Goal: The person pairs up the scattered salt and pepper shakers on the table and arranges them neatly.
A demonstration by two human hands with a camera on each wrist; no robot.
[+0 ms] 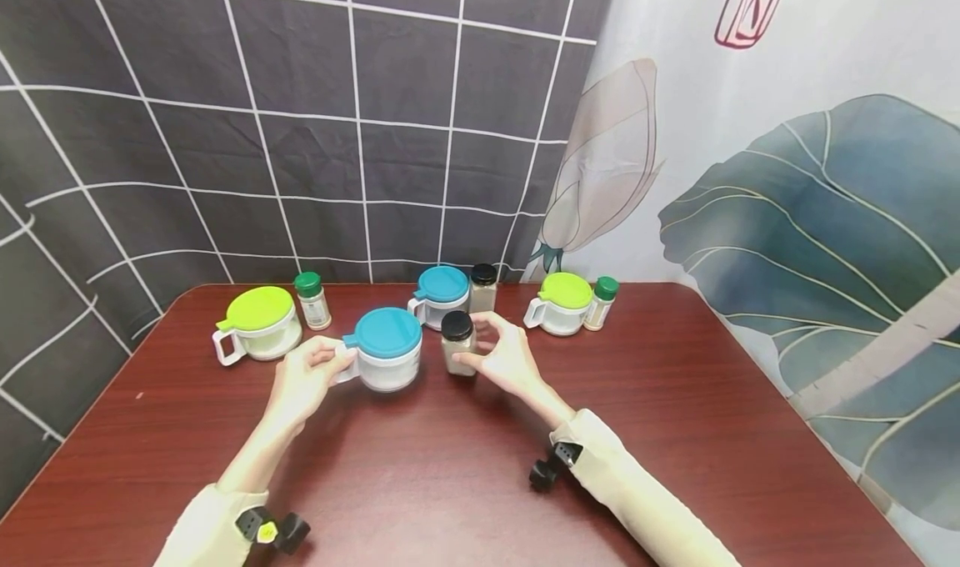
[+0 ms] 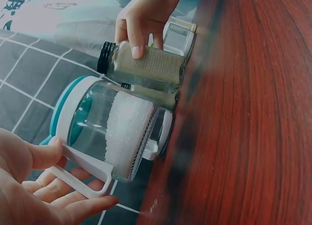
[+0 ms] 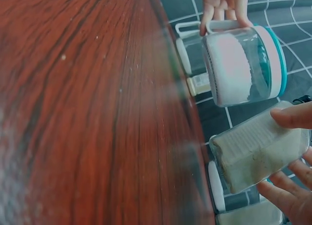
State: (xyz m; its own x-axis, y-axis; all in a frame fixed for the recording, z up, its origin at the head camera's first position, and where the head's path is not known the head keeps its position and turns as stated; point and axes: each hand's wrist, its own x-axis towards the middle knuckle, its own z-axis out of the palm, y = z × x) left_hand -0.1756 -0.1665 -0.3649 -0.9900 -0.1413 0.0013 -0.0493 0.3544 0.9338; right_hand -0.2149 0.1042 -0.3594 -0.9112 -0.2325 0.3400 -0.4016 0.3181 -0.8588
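Note:
My left hand (image 1: 303,375) pinches the white handle (image 2: 85,171) of a clear seasoning jar (image 1: 387,367) with a blue lid. White granules (image 2: 127,130) fill part of that jar. To its right, my right hand (image 1: 510,358) grips a square glass spice bottle (image 1: 457,354) with a black cap, the thumb on one face and the fingers round the other side. Pale powder shows inside the bottle in the right wrist view. Both containers stand nearly upright, a small gap between them. Whether their bases touch the table cannot be told.
Behind them stand another blue-lidded jar (image 1: 442,288) and black-capped bottle (image 1: 483,283). Green-lidded jars stand at left (image 1: 262,333) and right (image 1: 558,313), each beside a green-capped shaker, left (image 1: 313,304) and right (image 1: 600,304). A gridded cloth (image 1: 300,158) hangs behind the brown table (image 1: 420,484).

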